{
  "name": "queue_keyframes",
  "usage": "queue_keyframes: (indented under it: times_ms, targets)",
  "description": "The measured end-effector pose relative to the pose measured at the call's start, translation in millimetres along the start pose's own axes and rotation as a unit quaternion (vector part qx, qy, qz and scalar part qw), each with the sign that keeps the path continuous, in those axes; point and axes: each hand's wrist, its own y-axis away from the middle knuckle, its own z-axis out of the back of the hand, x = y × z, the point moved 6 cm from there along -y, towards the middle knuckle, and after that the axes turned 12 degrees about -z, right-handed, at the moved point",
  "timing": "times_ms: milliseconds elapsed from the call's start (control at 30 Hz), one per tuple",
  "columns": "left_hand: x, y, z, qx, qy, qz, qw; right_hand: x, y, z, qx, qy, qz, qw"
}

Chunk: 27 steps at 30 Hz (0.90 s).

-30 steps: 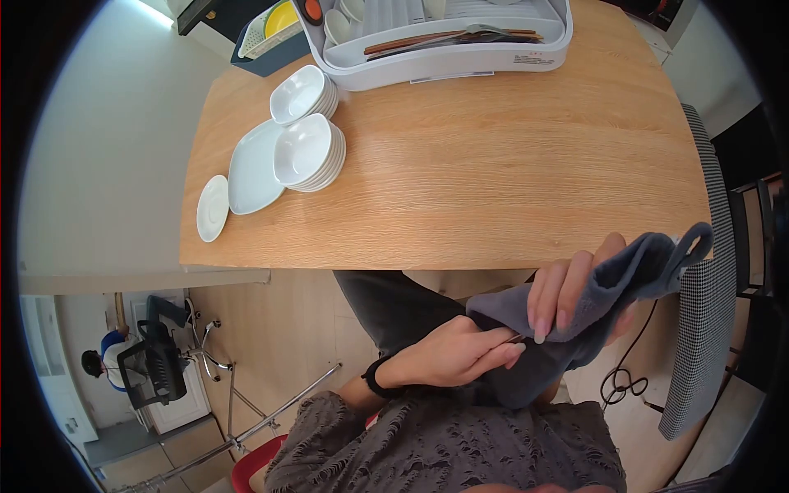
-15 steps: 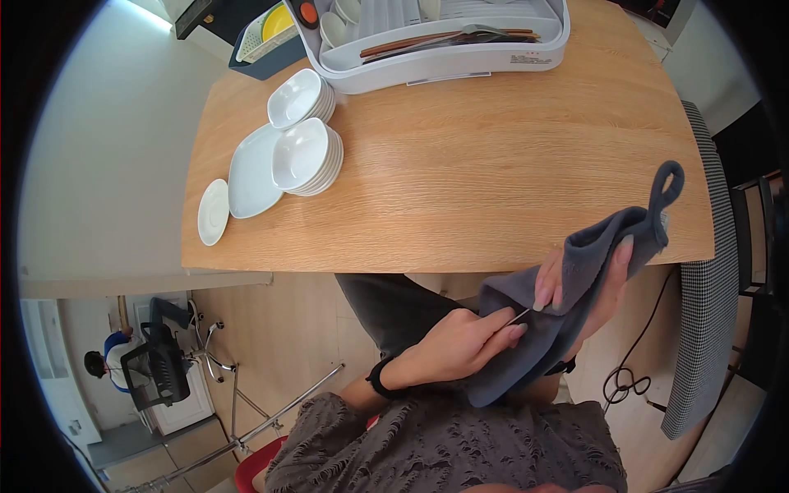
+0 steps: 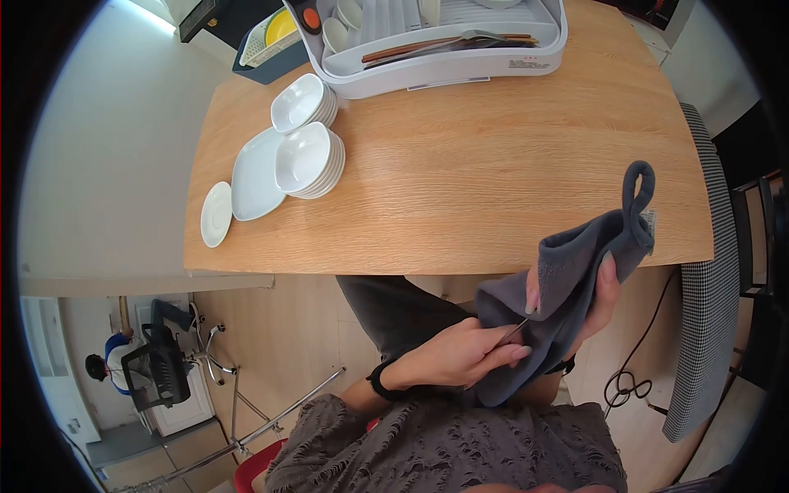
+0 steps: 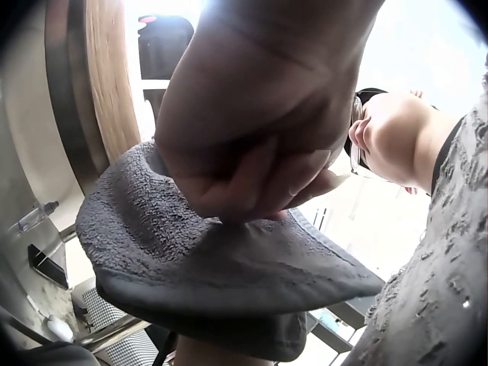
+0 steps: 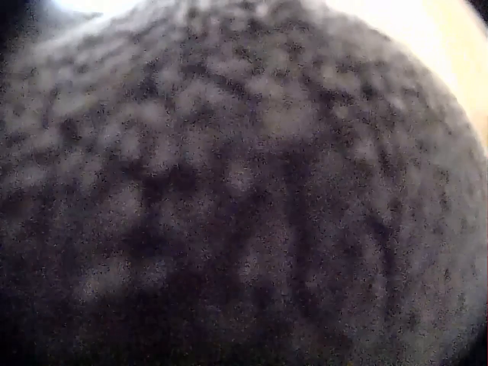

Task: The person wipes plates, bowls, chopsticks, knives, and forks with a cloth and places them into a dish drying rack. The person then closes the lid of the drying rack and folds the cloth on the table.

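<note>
A dark grey towel [image 3: 567,255] with a hanging loop at its top corner is held over my lap, its upper end overlapping the table edge in the head view. My right hand [image 3: 605,294] grips the towel from behind, thumb on the near face and a fingertip showing at the left fold. My left hand [image 3: 452,353] pinches a thin metal utensil [image 3: 514,330] whose other end is hidden in the cloth. In the left wrist view, the left hand [image 4: 252,145] hangs over the fuzzy towel [image 4: 145,221]. Blurred grey fabric texture fills the right wrist view.
On the wooden table [image 3: 460,197] stand stacked white bowls [image 3: 304,160], a pale rectangular plate [image 3: 256,185] and a small white saucer [image 3: 216,215]. A white dish rack [image 3: 444,78] with chopsticks is at the back. A checkered bench [image 3: 694,353] lies right; another person [image 3: 115,361] sits far left.
The towel has swung, its loop end moving up and left. My right hand has shifted from over the cloth to behind it. My left hand keeps pinching the metal utensil.
</note>
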Motion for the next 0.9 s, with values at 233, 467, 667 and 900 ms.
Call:
queue_keyframes:
  times_ms: [233,467,667,900]
  targets:
    - [1.7,-2.3,-7.9,0.009,0.03,-0.023,0.999,3.7,2.0,-9.2,0.108,-0.008,-0.016,0.994]
    - [9.1,-5.2,-1.3,-0.002,0.052,0.022,0.998,5.2,-8.0,-16.6,-0.033,0.097,-0.006,0.995]
    - [-12.1,-12.7,11.3,-0.085,0.042,-0.043,0.994,3.6,1.1,4.5,-0.056,0.188,0.037,0.98]
    - [-23.1,-5.1,32.7,-0.061,-0.039,-0.022,0.997,24.8,5.7,-9.6,-0.089,0.28,0.184,0.938]
